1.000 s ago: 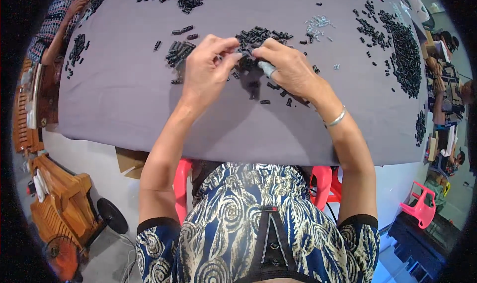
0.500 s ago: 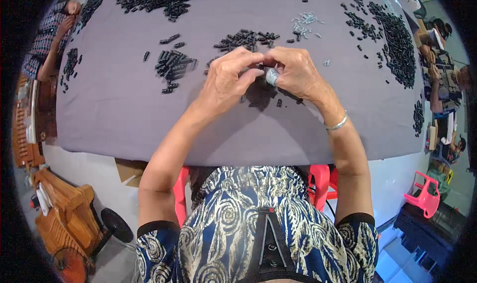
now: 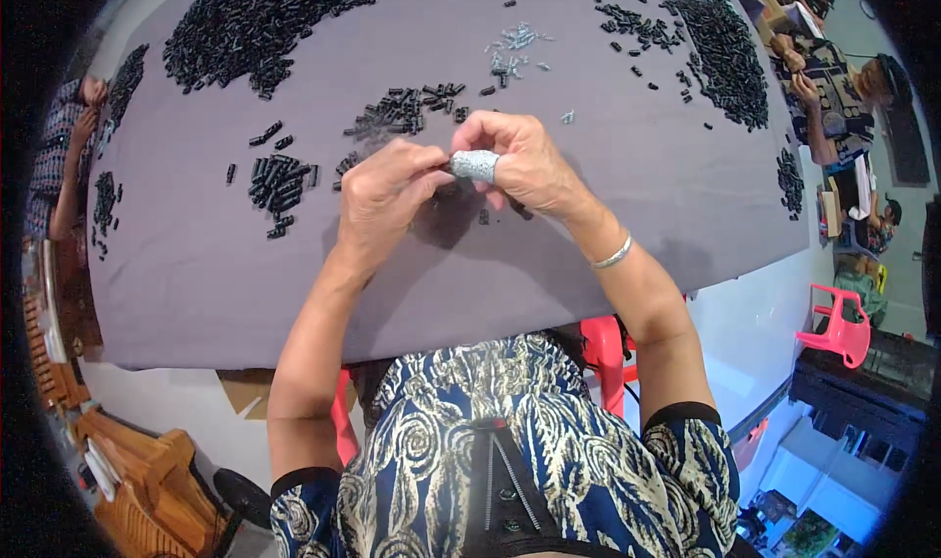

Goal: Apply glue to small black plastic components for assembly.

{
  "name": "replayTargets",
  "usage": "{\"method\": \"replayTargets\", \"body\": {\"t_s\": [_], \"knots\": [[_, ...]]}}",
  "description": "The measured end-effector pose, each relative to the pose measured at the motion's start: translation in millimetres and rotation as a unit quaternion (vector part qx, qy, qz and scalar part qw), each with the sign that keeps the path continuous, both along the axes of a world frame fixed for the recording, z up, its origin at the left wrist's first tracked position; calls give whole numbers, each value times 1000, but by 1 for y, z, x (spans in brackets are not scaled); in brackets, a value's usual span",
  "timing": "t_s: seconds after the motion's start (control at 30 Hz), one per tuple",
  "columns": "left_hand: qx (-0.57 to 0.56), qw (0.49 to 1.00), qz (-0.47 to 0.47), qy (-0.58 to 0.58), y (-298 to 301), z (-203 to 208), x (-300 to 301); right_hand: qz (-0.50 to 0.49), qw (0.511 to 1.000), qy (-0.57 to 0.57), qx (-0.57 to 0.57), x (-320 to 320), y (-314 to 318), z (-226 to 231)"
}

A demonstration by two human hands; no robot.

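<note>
Over the middle of the grey-clothed table, my left hand (image 3: 384, 194) pinches a small dark piece (image 3: 449, 164) at its fingertips, mostly covered by them. My right hand (image 3: 529, 171) meets it from the right, fingers curled. A silvery wrapping (image 3: 474, 166) covers its thumb, whose tip presses toward the piece; whatever else those fingers hold is hidden. Just beyond my hands lies a loose heap of short black cylindrical pieces (image 3: 397, 113). Another small heap of black pieces (image 3: 278, 186) sits left of my left hand. Small pale grey pieces (image 3: 520, 39) are scattered farther off.
Large piles of black pieces lie at the far left (image 3: 257, 29) and far right (image 3: 720, 53) of the grey cloth (image 3: 470, 293). Other people sit at both sides, one person's hands (image 3: 799, 73) at the right. A pink chair (image 3: 838, 328) and wooden furniture (image 3: 147, 470) stand on the floor.
The view has turned, moving the table's contents leftward. My right hand has rolled, so its wrapped thumb now lies lengthwise, pointing at my left fingertips. Both hands stay close together.
</note>
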State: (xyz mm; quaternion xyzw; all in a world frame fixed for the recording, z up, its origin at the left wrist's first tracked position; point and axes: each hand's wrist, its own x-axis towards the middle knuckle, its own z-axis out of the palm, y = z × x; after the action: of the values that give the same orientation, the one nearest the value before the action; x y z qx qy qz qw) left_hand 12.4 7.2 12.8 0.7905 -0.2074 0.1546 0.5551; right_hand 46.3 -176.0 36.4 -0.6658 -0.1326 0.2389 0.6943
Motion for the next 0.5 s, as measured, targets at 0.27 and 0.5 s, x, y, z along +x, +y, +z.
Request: {"method": "replayTargets", "body": {"t_s": [0.27, 0.5], "knots": [[-44, 995, 0, 87, 1, -4, -3, -11, 999, 25, -17, -5, -4, 2], [-182, 963, -16, 199, 6, -2, -5, -182, 976, -110, -50, 36, -49, -7]]}}
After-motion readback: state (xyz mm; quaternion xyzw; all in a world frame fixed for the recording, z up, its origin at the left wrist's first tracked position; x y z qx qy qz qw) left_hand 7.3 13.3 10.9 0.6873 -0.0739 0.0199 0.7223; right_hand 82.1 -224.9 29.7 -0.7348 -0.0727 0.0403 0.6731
